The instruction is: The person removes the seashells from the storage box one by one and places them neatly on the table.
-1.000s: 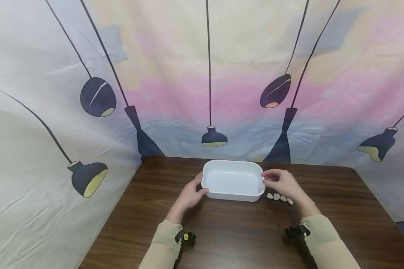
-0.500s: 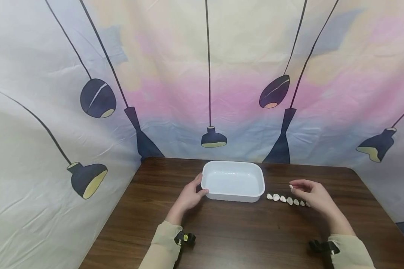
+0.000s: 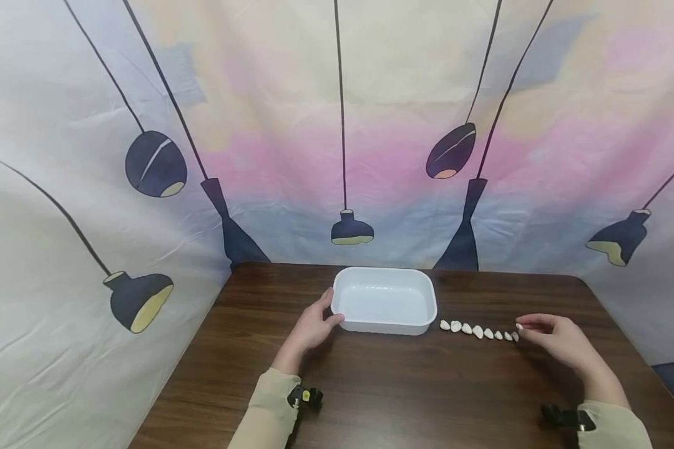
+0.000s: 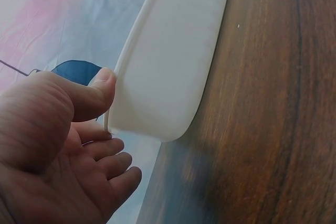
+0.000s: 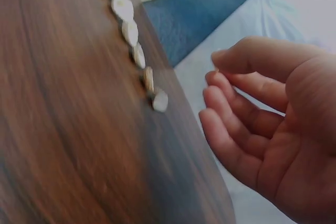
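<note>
A white rectangular plastic tub (image 3: 384, 327) stands near the table's back edge. My left hand (image 3: 312, 324) grips its left end, thumb at the rim and fingers along the outer wall; the left wrist view shows the thumb (image 4: 92, 93) against the tub's edge. Several small whitish pebbles (image 3: 478, 332) lie in a slightly slanting row right of the tub. At the row's right end, my right hand (image 3: 558, 340) pinches a small white pebble (image 3: 518, 326) between thumb and forefinger. In the right wrist view the fingertips come together beside the last pebble (image 5: 160, 100), hiding the held one.
The dark wood-grain table (image 3: 393, 393) meets a cloth backdrop (image 3: 292, 156) printed with hanging lamps, close behind the tub. Both wrists carry small black camera mounts, the left one (image 3: 306, 397) and the right one (image 3: 567, 418) low over the table.
My right hand has moved from the tub's right rim rightward to the far end of the pebble row, uncovering more pebbles. The left hand has kept its grip on the tub.
</note>
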### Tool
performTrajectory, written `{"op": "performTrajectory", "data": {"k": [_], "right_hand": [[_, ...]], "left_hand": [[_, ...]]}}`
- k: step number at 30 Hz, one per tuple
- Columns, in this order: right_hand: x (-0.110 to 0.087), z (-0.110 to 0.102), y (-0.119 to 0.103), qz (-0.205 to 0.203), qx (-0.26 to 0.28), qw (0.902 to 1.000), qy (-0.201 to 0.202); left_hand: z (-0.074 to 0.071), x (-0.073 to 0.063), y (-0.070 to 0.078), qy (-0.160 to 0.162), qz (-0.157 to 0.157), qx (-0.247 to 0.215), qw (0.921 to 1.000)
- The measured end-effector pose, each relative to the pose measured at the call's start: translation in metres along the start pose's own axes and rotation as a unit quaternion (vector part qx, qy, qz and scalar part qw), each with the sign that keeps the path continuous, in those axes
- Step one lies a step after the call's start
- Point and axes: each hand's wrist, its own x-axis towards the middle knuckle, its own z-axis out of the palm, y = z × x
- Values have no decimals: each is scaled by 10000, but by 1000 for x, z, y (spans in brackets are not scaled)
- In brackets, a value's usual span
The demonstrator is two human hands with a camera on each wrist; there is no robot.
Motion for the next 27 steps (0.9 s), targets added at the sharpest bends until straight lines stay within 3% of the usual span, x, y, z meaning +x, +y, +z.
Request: {"op": "performTrajectory", "data": {"k": [9, 18, 27], "right_hand": [[1, -5, 18, 268, -484, 9984, -71], [3, -1, 25, 377, -736, 9958, 403], [6, 1, 24, 381, -802, 9953, 393]], "left_hand": [[-1, 0, -1, -12, -42, 13, 10000], [-1, 1, 2, -43, -80, -7, 10000], [-2, 1, 3, -61, -143, -9, 9999]]}}
